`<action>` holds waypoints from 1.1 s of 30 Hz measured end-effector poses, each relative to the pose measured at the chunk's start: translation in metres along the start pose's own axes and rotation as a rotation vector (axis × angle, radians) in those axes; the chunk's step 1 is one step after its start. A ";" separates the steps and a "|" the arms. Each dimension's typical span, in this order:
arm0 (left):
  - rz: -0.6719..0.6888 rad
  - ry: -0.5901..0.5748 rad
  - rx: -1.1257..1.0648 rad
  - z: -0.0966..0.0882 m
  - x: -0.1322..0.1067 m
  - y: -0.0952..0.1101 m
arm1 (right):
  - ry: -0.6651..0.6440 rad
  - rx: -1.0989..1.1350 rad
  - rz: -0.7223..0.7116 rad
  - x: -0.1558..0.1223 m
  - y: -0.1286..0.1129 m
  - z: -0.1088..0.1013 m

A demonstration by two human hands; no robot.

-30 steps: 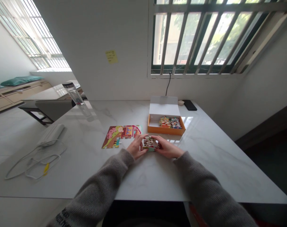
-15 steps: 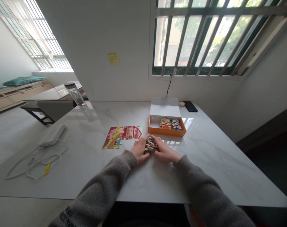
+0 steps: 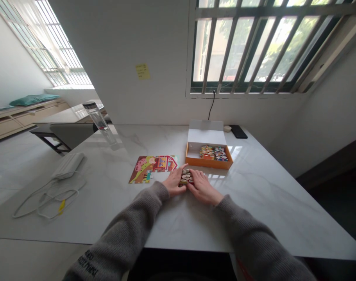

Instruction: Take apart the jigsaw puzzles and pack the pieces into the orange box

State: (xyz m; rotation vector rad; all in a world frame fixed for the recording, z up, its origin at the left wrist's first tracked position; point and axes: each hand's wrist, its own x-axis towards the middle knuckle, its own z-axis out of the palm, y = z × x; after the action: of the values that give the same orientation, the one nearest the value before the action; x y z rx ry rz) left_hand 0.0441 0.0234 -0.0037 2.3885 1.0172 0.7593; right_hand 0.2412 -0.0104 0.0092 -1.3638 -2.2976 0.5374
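Note:
Between my two hands a stack of jigsaw puzzle pieces [image 3: 186, 176] stands on the table, edges up. My left hand [image 3: 174, 182] presses on its left side, and my right hand [image 3: 203, 186] is closed on its right side with the fingers over the top. A partly joined farm puzzle [image 3: 148, 168] lies flat just beyond my left hand, showing a pink pig and a red barn. Behind my right hand is an orange box [image 3: 208, 162] with its white lid raised. More puzzle pieces [image 3: 213, 153] stand packed in rows inside it.
A white power strip [image 3: 68, 166] with a coiled cable and yellow tag lies on the left of the marble-patterned table [image 3: 189, 226]. A clear bottle [image 3: 97, 117] stands at the back left. Beyond the box sit a black phone [image 3: 239, 132] and a small white round object [image 3: 227, 128].
My right hand has turned and its fingers have moved further over the stack, so less of the pieces shows. The whole view has shifted slightly.

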 end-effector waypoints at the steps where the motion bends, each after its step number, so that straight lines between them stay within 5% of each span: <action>1: 0.020 0.024 -0.039 -0.008 0.000 -0.004 | -0.007 0.020 -0.010 0.000 0.002 -0.002; 6: -0.017 0.226 0.103 -0.044 0.001 -0.031 | -0.026 0.077 0.011 0.002 0.010 -0.013; 11: -0.016 -0.046 0.392 -0.052 0.016 -0.051 | -0.081 0.118 0.042 0.002 0.013 -0.022; 19: -0.055 -0.284 0.706 -0.055 0.037 -0.037 | -0.065 0.110 0.016 0.001 0.012 -0.024; 25: -0.045 -0.239 0.698 -0.051 0.037 -0.040 | -0.062 0.097 -0.010 0.002 0.011 -0.025; 29: -0.197 -0.123 0.650 -0.049 0.033 -0.037 | -0.071 0.081 0.005 0.002 0.010 -0.025; 33: -0.172 0.003 0.547 -0.042 0.017 -0.037 | -0.062 0.085 0.003 0.002 0.011 -0.024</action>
State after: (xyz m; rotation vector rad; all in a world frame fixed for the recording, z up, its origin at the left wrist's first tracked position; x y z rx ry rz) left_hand 0.0082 0.0675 0.0120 2.6859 1.5716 0.4616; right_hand 0.2609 -0.0011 0.0239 -1.3275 -2.2943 0.6798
